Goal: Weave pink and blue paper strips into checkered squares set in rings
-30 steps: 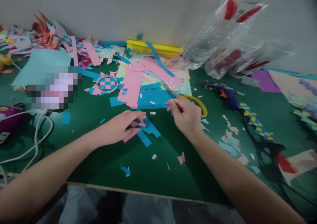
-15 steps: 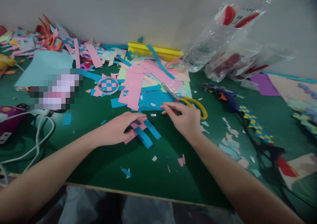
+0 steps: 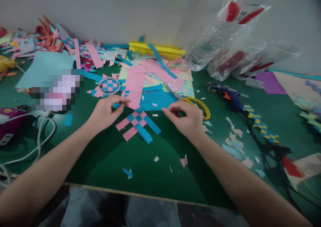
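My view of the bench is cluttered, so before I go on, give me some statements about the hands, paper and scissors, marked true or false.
1. The left hand and the right hand are both in view. True.
2. The woven paper piece lies on the green table. True.
3. The woven paper piece is yellow and purple. False: it is pink and blue.
4. The scissors have yellow handles. True.
5. The scissors are nearer the left hand. False: they lie by the right hand.
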A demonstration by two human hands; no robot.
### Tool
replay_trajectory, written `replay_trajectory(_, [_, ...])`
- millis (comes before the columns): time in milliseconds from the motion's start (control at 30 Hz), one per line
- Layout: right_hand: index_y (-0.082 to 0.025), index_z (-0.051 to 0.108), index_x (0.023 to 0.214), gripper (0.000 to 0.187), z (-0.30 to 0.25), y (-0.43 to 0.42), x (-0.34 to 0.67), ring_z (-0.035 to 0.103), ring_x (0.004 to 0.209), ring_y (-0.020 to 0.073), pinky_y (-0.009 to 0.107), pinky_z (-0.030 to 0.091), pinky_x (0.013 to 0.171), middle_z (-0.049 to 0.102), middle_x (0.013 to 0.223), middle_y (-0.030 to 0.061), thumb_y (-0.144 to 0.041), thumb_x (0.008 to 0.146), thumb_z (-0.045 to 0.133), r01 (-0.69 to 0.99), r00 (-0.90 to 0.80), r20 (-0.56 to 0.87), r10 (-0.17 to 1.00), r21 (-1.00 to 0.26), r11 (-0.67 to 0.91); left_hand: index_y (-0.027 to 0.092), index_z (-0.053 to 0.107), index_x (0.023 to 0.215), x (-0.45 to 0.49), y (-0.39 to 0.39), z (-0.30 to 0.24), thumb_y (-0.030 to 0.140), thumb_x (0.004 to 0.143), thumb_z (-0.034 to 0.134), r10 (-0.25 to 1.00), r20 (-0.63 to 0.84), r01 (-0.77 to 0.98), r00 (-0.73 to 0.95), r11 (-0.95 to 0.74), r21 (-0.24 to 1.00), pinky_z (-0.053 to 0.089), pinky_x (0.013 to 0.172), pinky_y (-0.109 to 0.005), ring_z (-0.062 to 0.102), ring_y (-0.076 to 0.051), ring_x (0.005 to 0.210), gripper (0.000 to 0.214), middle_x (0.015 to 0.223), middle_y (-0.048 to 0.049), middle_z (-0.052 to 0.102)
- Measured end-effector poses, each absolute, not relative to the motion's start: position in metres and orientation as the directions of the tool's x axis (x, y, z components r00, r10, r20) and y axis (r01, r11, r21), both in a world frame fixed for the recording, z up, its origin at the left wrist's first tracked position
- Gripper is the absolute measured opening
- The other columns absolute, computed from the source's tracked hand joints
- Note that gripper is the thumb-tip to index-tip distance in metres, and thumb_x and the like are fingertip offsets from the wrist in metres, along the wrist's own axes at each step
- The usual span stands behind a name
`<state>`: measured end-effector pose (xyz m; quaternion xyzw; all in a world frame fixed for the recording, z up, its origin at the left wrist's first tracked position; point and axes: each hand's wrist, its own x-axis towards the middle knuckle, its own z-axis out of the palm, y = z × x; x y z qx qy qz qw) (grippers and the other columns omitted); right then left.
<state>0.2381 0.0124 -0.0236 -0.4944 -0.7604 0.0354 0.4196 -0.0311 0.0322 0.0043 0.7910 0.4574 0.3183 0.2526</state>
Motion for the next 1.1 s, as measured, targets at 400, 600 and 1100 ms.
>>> replay_trajectory(400, [-0.022, 0.065, 0.068, 0.026, -0.023, 0.015, 0.241, 0.057, 0.053, 0.0125, 0.025, 0.043, 0.053, 0.063, 0.058, -0.0009, -0.04, 0.086, 0.059, 0.749, -0.197, 0.622, 0.758, -0.403, 0.526, 0.02, 0.063, 0.105, -0.056, 0.056, -0.003, 0.019, 0.085, 0.047, 0.92, 0.366, 0.914, 0.14, -0.262, 0.309, 0.045, 0.09, -0.042, 0.055, -0.027, 0.107, 0.026, 0.112, -0.007, 0.064])
replay_trajectory(600, [-0.02, 0.056, 0.061, 0.036, -0.024, 0.015, 0.243, 0.047, 0.046, 0.0098, 0.024, 0.035, 0.047, 0.052, 0.05, -0.0025, -0.039, 0.091, 0.048, 0.799, -0.21, 0.653, 0.728, -0.314, 0.512, 0.022, 0.059, 0.107, -0.056, 0.054, -0.009, 0.025, 0.088, 0.046, 0.914, 0.374, 0.958, 0.159, -0.235, 0.166, 0.039, 0.088, -0.047, 0.052, -0.031, 0.111, 0.023, 0.114, -0.0077, 0.064])
replay_trajectory(1100, [-0.029, 0.061, 0.109, 0.025, -0.027, 0.014, 0.236, 0.048, 0.126, 0.027, 0.059, 0.027, 0.11, 0.058, 0.128, 0.0048, -0.023, 0.085, 0.058, 0.828, -0.252, 0.631, 0.733, -0.251, 0.501, 0.023, 0.062, 0.111, -0.056, 0.053, -0.013, 0.028, 0.091, 0.041, 0.915, 0.34, 0.949, 0.215, -0.278, 0.148, 0.033, 0.09, -0.051, 0.046, -0.032, 0.116, 0.029, 0.115, -0.0083, 0.064])
